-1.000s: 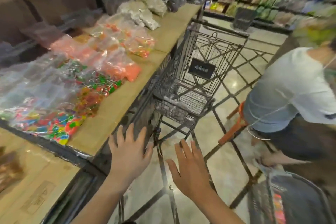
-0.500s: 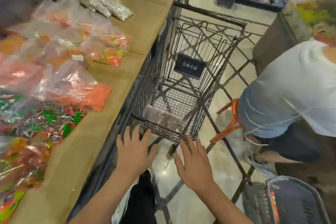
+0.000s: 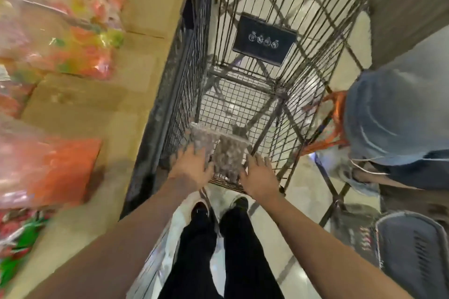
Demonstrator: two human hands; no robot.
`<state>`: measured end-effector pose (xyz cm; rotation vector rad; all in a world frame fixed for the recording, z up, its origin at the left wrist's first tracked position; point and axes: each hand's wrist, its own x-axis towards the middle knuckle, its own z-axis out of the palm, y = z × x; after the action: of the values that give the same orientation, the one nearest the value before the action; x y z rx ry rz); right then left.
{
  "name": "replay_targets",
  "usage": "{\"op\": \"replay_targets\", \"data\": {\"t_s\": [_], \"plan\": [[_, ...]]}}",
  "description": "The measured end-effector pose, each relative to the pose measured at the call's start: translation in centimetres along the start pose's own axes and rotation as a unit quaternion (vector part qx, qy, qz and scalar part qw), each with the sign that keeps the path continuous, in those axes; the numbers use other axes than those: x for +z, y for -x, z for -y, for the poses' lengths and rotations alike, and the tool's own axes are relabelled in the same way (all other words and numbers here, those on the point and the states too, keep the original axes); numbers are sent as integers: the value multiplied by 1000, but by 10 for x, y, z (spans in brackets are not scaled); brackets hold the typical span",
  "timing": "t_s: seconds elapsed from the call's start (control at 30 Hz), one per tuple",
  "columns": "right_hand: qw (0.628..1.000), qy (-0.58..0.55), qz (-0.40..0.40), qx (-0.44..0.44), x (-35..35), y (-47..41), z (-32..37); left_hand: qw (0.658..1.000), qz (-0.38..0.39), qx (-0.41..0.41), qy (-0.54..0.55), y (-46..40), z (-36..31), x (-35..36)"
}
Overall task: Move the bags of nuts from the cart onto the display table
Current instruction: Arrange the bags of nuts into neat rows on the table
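Observation:
A wire shopping cart [image 3: 274,94] stands straight ahead, beside the tan display table [image 3: 102,104] on the left. Two clear bags of brownish nuts lie at the near end of the cart's floor: a left bag [image 3: 201,139] and a right bag [image 3: 229,155]. My left hand [image 3: 192,167] reaches over the near rim with straight fingers against the left bag. My right hand [image 3: 260,177] hovers with spread fingers just right of the right bag, at the rim. Motion blur hides whether either hand touches plastic firmly.
Clear bags of colourful candy [image 3: 73,39] cover the table's left part, with an orange bag [image 3: 56,172] nearer me. A person in a grey shirt [image 3: 398,124] crouches at right by an orange stool [image 3: 337,124]. A dark basket [image 3: 413,255] sits at lower right.
The view has tilted down and closed in on the cart. Both hands have moved forward from the near rim toward the two bags of nuts.

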<state>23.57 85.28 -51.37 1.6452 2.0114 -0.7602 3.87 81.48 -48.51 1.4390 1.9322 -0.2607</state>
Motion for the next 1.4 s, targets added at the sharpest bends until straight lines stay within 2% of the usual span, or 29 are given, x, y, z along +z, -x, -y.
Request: {"op": "replay_targets", "data": {"t_s": [0.1,0.17,0.3,0.37,0.43,0.53,0.63,0.7,0.87,0.93,1.03,1.13,1.2,1.33,1.4], "plan": [[993,-95,57,38,5,-48,-8,995,60,-58,62,-81,17,43],[979,-173,80,77,15,-78,-13,976,116,-127,132,-115,23,55],[937,-294,120,144,44,-121,-12,968,102,-140,179,-152,18,58],[903,-371,130,174,56,-134,-6,955,118,-171,213,-171,19,67],[864,-443,123,203,69,-145,-1,947,95,-195,235,-182,21,73],[838,-477,131,230,79,-154,1,939,82,-232,241,-193,26,76],[788,-539,144,259,79,-153,-2,925,86,-247,276,-195,27,71],[768,-563,150,268,77,-150,-3,918,97,-246,295,-192,24,69],[746,-596,132,266,42,-125,-7,904,99,-220,354,-172,19,59],[738,-611,132,254,23,-108,-10,883,92,-217,405,-155,17,44],[698,-667,142,218,-7,-77,-10,854,67,-192,479,-126,12,14],[678,-700,130,181,-40,-42,-5,810,51,-175,557,-91,8,-17],[669,-714,128,161,-63,-18,-7,790,63,-163,587,-64,8,-41],[658,-727,151,128,-98,23,-16,771,114,-91,620,-9,11,-80],[655,-730,168,100,-112,40,-16,743,130,-61,653,22,8,-90]]}}
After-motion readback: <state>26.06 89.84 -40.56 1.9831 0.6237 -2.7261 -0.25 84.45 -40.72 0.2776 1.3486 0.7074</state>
